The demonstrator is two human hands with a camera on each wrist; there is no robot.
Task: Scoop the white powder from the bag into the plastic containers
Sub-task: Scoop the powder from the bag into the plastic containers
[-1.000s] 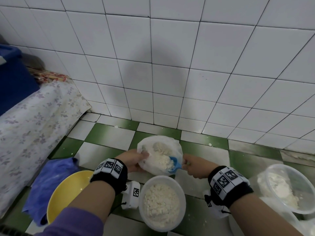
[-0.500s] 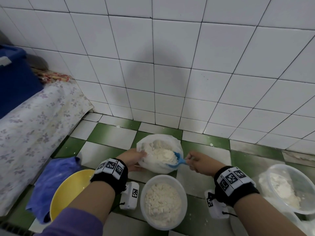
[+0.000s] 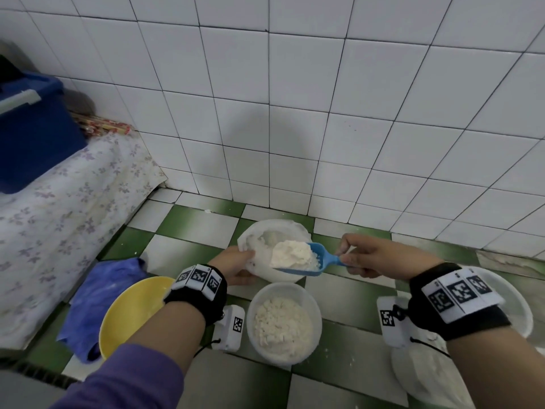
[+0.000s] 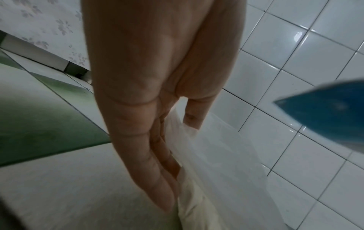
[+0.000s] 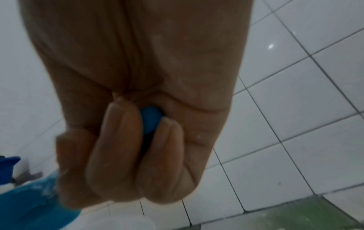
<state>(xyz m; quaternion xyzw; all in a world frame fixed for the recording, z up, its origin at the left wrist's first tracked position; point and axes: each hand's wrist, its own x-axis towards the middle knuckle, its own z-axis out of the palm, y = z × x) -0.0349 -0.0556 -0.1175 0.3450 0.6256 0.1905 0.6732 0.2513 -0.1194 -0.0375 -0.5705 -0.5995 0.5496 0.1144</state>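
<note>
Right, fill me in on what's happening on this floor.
A person is moving white powder from a thin white plastic bag into a round translucent plastic container just below it. The left hand holds the bag's edge open. The right hand grips a small blue plastic scoop, heaped with powder, above the bag. The container already holds powder.

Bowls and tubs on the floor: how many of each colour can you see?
Yellow round bowl: 1
Clear round plastic tubs: 2, one in front of the white bag, one behind the right wrist
Total: 3
</note>
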